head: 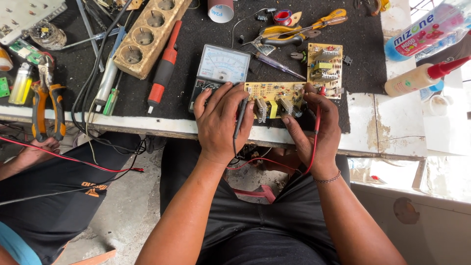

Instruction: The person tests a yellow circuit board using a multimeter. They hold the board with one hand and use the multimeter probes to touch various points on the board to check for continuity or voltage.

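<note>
My left hand grips a black probe, its tip pointing at a yellow circuit board with two finned heat sinks at the bench's front edge. My right hand holds a red probe against the board's right end and also steadies the board. Just behind my left hand sits an analog multimeter with a needle dial. A red lead hangs down from my hands over my lap.
A second yellow circuit board lies behind the first on a black mat. Left of it are a red-handled tool, a wooden socket strip, orange pliers and a lighter. A glue bottle lies right. Another person's leg is at left.
</note>
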